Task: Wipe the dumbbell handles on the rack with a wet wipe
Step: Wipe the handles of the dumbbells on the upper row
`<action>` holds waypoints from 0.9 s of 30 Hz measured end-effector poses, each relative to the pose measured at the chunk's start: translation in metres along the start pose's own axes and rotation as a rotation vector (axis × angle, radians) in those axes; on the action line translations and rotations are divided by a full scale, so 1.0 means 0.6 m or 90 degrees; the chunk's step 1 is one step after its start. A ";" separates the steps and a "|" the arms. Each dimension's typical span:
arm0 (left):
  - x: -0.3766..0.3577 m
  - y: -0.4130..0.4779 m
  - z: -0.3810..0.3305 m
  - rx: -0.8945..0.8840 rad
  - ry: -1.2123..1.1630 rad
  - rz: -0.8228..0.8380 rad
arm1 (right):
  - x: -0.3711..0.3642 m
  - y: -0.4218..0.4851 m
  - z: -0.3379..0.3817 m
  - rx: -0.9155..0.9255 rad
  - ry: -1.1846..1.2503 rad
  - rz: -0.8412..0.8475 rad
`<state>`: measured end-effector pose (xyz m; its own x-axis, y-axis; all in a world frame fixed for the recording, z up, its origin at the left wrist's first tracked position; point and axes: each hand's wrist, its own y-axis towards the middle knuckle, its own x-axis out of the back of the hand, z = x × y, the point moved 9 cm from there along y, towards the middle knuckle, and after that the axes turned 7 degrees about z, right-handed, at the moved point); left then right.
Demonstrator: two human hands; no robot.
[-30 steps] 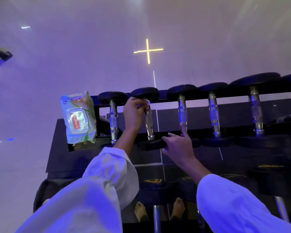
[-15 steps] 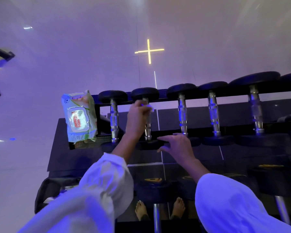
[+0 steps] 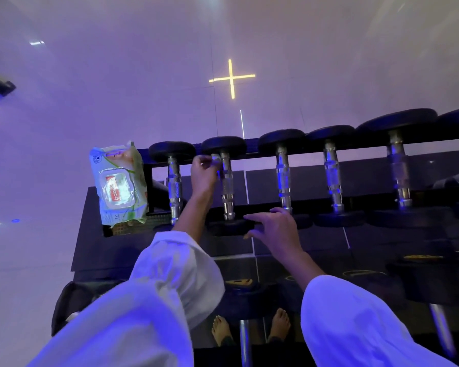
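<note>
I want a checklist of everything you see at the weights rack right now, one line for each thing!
Surface: dark rack with chrome-handled dumbbells lying in a row on the top tier; more weights on a lower tier.
Job's things: small wet wipe pressed to the far end of the second handle from the left; wipe pack at the rack's left end.
Clutter: nothing seen.
Hands: left hand pinches the wipe against that handle; right hand rests open on the same dumbbell's near head.
Cables: nothing seen.
Surroundings: pale glossy floor with a glowing yellow cross; bare feet below; purple-blue lighting.
</note>
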<state>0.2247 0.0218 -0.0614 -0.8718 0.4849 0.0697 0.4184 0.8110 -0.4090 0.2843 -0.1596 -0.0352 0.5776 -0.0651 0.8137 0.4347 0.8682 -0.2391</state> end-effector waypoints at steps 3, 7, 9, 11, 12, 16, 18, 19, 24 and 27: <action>-0.013 -0.045 0.043 0.086 -0.026 0.050 | -0.001 -0.001 0.001 0.023 -0.008 -0.030; -0.025 -0.064 0.043 0.131 -0.061 0.150 | -0.004 0.002 -0.002 0.017 -0.001 -0.013; -0.036 -0.040 0.021 0.163 -0.133 0.119 | -0.002 0.002 -0.001 0.022 -0.012 -0.024; -0.046 -0.029 0.021 0.198 -0.227 0.092 | 0.000 0.001 0.001 0.026 -0.011 -0.039; -0.050 -0.030 0.034 0.212 -0.243 0.104 | -0.004 0.001 0.000 0.024 0.002 -0.035; -0.034 -0.064 0.082 0.244 -0.228 0.105 | -0.005 0.002 -0.002 0.032 0.002 -0.028; -0.025 -0.050 0.083 0.246 -0.207 0.061 | -0.009 0.003 -0.003 0.025 0.005 -0.005; -0.023 -0.039 0.076 0.238 -0.204 0.041 | -0.010 0.002 -0.005 0.021 0.012 0.003; -0.018 -0.020 0.051 0.183 -0.209 -0.023 | -0.004 -0.003 -0.006 0.036 -0.002 -0.069; 0.011 -0.079 0.073 0.174 -0.050 -0.011 | 0.001 -0.003 -0.002 0.050 -0.010 -0.083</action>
<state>0.1882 -0.0279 -0.0814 -0.9001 0.4356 0.0122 0.3281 0.6959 -0.6387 0.2848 -0.1617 -0.0348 0.5078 -0.1729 0.8439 0.4498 0.8887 -0.0885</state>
